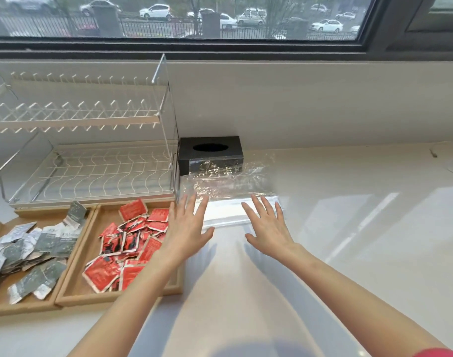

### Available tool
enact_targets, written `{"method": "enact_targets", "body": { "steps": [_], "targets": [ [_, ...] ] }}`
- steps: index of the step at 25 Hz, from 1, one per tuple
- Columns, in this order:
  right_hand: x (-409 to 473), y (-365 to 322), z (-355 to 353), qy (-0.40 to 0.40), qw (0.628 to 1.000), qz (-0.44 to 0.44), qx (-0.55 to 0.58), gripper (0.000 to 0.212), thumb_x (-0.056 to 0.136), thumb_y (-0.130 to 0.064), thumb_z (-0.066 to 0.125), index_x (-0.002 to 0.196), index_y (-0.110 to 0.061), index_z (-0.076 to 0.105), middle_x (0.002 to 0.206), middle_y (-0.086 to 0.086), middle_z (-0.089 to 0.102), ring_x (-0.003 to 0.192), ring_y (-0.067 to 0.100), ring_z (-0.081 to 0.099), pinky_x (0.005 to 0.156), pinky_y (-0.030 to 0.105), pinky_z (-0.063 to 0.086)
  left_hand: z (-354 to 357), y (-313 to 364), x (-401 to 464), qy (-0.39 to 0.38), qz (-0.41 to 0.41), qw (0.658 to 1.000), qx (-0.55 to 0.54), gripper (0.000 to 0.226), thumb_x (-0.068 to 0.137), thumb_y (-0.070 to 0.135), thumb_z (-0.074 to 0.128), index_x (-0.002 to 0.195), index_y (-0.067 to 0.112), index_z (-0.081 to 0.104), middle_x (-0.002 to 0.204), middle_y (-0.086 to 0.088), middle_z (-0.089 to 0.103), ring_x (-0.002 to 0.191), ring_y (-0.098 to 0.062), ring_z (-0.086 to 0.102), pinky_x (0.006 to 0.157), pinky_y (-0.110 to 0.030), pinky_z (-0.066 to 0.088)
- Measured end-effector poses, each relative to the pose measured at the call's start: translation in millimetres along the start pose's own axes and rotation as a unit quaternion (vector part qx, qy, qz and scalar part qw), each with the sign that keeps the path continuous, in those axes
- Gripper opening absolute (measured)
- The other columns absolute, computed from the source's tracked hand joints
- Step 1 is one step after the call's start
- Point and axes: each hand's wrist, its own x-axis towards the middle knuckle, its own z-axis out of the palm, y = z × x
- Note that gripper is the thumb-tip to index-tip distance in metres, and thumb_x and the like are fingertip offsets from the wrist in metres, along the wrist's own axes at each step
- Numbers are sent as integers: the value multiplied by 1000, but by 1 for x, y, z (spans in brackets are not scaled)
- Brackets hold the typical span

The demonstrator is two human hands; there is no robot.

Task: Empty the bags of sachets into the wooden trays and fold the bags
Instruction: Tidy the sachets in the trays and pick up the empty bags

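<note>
White table with a wire rack at the back left and two wooden trays just in front, one full of grey sachets, the other red sachets. Clear bags lying flat by a black tissue box. Left hand and right hand spread flat at the bags' near edge, fingers apart, gripping nothing.

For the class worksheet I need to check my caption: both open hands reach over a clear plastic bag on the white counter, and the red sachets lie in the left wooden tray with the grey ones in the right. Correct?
Not quite. The head view shows the red sachets in the right wooden tray and the grey sachets in the left wooden tray. The rest stands: the left hand and right hand reach open over the clear plastic bag on the white counter.
</note>
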Motion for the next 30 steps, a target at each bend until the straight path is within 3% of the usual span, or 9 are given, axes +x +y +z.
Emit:
{"method": "enact_targets", "body": {
  "steps": [6,11,16,20,22,24,26,28,30],
  "targets": [
    [23,46,13,-14,1000,1,-2,70,87,-10,47,145,-19,8,157,8,-2,144,24,-4,115,44,-6,24,25,34,-37,-7,999,34,66,89,37,42,143,19,10,154,-9,10,142,-27,9,114,-45,9],
    [49,71,24,-41,999,-15,-4,68,87,-4,44,145,-16,11,157,10,2,144,24,1,116,41,-2,45,33,63,-76,-17,996,33,63,89,31,44,143,19,12,153,-6,14,142,-26,11,114,-43,9],
    [74,78,32,-57,997,-47,-6,57,87,0,40,140,-8,22,149,14,27,137,27,28,106,38,27,68,32,86,-79,-25,996,21,53,86,24,46,137,19,30,147,-4,30,134,-27,27,108,-39,20],
    [84,68,32,-69,992,-56,-90,38,77,4,55,114,1,50,115,17,56,105,32,55,77,36,46,81,30,88,-63,-59,996,-15,33,87,18,43,119,17,49,136,-2,43,124,-28,36,97,-40,31],
    [82,61,40,-87,983,-33,-158,42,41,-12,84,80,-5,69,80,12,69,67,22,66,50,24,46,85,30,84,-57,-61,996,-10,35,88,21,42,123,19,47,137,0,42,127,-26,34,97,-38,32],
    [82,54,47,-71,985,-32,-154,46,17,-18,86,58,-8,70,58,9,69,44,14,61,37,17,37,87,31,82,-59,-61,996,-15,38,88,21,42,126,19,45,139,0,41,128,-25,32,99,-38,31],
    [77,49,32,-127,977,-37,-165,32,45,-16,83,72,-8,69,69,11,71,58,20,67,44,22,38,84,31,80,-76,-66,995,-28,40,87,21,42,127,20,44,140,0,40,130,-24,31,101,-37,27],
    [71,53,25,-142,980,-52,-132,21,74,3,59,94,-1,59,97,18,67,89,29,65,59,29,32,78,33,76,-83,-64,993,-55,42,87,21,43,128,20,44,138,-1,42,129,-24,33,104,-36,23],
    [52,52,14,-96,987,-30,-123,22,56,1,71,59,-5,49,78,16,69,67,28,62,48,23,20,73,38,62,-13,-57,993,-102,39,86,22,45,124,17,49,130,-6,48,123,-27,39,101,-38,26]
  ]
}}
